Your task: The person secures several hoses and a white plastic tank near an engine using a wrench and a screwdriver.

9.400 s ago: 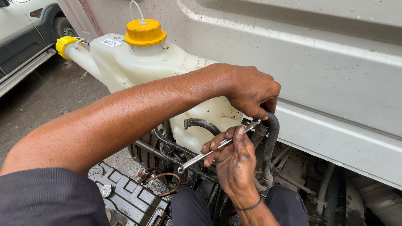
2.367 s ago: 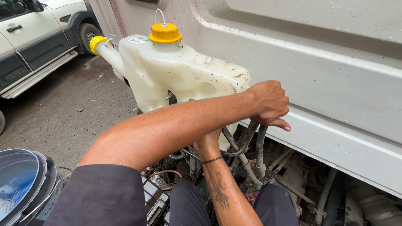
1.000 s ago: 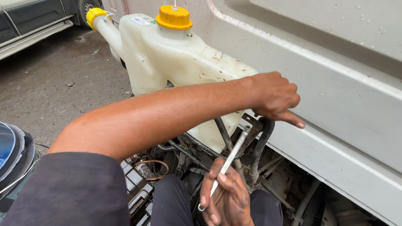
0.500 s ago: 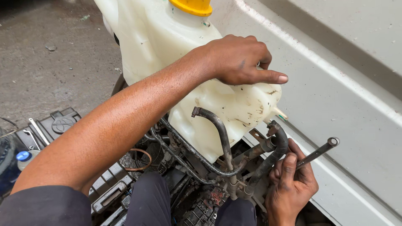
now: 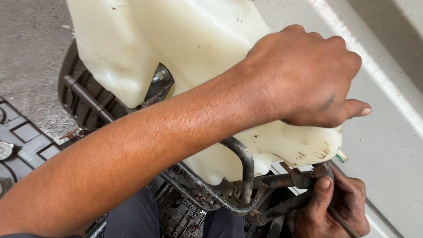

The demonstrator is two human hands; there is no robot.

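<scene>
Comparing with half a second ago: the view has dropped closer, so the yellow cap at 12 o'clock is out of frame and the tank fills the upper picture.
Left hand: the left hand (image 5: 308,77) lies curled over the right shoulder of the white plastic reservoir (image 5: 185,48), fingers folded down its far side, thumb pointing to 3 o'clock; it presses on the tank much as before, grasping no tool.
Right hand: the right hand (image 5: 337,207), at 5 o'clock, is clenched round the thin metal wrench (image 5: 341,222), of which only a short length shows below the knuckles; a moment ago the shaft stood out toward 2 o'clock, now it is nearly hidden in the fist.
Thumb: pressed up against the fitting (image 5: 319,171) under the tank's lower right corner.
Reservoir: upper centre, tilted, its base resting over the black hoses (image 5: 244,169) and the metal bracket (image 5: 154,88) with its bolt at 10 o'clock.
Surroundings: pale vehicle body panel (image 5: 387,101) from 1 to 4 o'clock; black battery cover (image 5: 22,141) at 9 o'clock.
Meaning: judging by the shift, the work seems to have moved onto the lower fitting, with the tank steadied from above.
</scene>
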